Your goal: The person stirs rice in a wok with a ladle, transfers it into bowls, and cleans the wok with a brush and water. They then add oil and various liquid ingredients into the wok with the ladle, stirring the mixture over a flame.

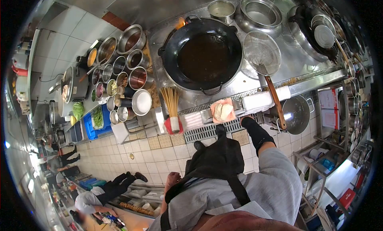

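Note:
My left hand (174, 178) hangs low beside the black apron (215, 157), its fingers curled with nothing visible in them. Past a dark sleeve (255, 131), only a sliver of my right hand (244, 120) shows at the stove's front edge; its fingers are hidden. Close to it lie a pinkish folded cloth (223, 111) and a white towel (257, 102). The long wooden handle of a wire strainer (262, 52) juts over the edge nearby. A large black wok (202, 55) with dark liquid sits on the stove, apart from both hands.
Flame (181, 23) burns behind the wok. A bamboo brush (170, 103) stands left of the towels. Several metal seasoning pots (138, 78) crowd the left side. A big two-handled pot (298, 115) is at the lower right. Another person (89, 201) works at a rear counter.

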Tool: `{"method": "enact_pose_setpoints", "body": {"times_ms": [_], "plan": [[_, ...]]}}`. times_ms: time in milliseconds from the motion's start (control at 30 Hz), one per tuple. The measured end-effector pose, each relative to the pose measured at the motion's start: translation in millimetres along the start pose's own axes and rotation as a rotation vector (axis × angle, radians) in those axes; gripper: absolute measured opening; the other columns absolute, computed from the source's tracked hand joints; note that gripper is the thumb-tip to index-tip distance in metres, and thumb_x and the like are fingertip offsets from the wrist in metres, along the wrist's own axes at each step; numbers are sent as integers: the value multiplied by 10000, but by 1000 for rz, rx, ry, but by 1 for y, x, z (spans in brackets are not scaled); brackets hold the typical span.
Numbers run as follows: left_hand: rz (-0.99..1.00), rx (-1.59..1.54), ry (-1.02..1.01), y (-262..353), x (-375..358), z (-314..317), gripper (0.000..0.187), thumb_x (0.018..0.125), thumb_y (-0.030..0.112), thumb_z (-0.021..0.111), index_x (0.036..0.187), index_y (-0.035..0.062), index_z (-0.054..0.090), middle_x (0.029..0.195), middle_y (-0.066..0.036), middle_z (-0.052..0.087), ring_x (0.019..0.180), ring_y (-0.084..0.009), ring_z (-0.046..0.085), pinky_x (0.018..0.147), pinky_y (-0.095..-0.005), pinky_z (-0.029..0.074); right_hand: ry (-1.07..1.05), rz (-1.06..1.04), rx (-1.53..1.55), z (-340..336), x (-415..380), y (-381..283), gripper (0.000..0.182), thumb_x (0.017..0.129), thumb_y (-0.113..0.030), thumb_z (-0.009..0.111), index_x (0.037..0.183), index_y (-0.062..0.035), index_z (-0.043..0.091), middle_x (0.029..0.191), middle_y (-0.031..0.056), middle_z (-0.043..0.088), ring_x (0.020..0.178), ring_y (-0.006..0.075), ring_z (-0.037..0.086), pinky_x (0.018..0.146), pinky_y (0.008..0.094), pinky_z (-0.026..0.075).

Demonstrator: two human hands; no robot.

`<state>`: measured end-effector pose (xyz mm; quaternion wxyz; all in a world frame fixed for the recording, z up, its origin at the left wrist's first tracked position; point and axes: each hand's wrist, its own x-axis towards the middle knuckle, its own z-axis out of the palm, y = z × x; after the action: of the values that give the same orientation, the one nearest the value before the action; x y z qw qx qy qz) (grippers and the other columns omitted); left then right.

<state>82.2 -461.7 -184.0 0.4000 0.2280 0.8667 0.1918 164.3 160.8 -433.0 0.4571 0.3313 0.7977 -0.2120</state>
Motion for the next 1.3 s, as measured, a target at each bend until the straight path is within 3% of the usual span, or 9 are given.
{"method": "enact_pose_setpoints", "body": {"times_ms": [100,200,300,433,633,700,1000,1100,1300], "plan": [[-146,-135,32,-11,0,9,309,823,208,753,1014,-4,633,875,-116,706,794,-239,713,719,-372,590,-59,22,-34,-6,-3,-2,681,848,-302,661,1486,-159,469,1589,115,378,1427,301,424,1126,447,423],[-522,-463,19,9,4,2,341,788,226,794,1019,17,657,904,-131,712,831,-251,727,757,-365,599,-94,0,-41,-9,-6,-1,671,848,-298,661,1477,-150,479,1580,123,389,1427,301,423,1125,449,425],[-130,-106,-5,-4,2,3,369,792,210,804,1056,4,648,917,-138,699,832,-234,726,742,-346,601,-101,-12,-36,-9,-7,0,653,848,-300,661,1459,-139,500,1563,130,413,1425,308,424,1129,442,422],[-268,-251,9,10,1,1,355,824,221,777,1060,-16,657,921,-135,704,840,-215,714,742,-328,583,81,-86,-31,-1,-11,2,522,864,-272,526,1345,-89,616,1447,160,547,1309,315,554,1076,453,467],[-488,-484,41,38,6,-10,323,897,237,693,1038,-52,657,903,-138,722,845,-221,701,741,-339,564,19,-234,-231,-3,9,5,671,901,-321,531,1527,-119,397,1617,148,302,1477,331,322,1221,461,265],[-693,-737,76,39,11,-10,305,897,175,686,1078,-57,607,909,-142,686,808,-225,696,692,-357,595,94,-223,-183,8,20,7,685,887,-336,511,1525,-114,400,1595,131,357,1478,288,331,1224,428,253],[-618,-612,55,25,10,-1,328,919,256,662,1017,-57,661,901,-143,739,866,-220,710,773,-331,558,70,-214,-133,4,14,7,599,842,-324,533,1391,-87,572,1487,154,505,1366,293,493,1153,427,374],[-233,-193,-7,23,4,-5,338,910,266,677,1019,-55,673,902,-139,742,855,-218,709,772,-329,556,37,-212,-92,4,13,8,582,826,-323,551,1350,-75,607,1438,169,551,1311,302,548,1102,421,438],[-350,-315,26,15,1,2,349,895,299,708,1004,-32,699,868,-106,735,847,-192,694,753,-327,550,-14,-191,-141,9,21,7,573,815,-314,568,1322,-52,622,1402,187,577,1284,298,573,1079,422,464]]}}
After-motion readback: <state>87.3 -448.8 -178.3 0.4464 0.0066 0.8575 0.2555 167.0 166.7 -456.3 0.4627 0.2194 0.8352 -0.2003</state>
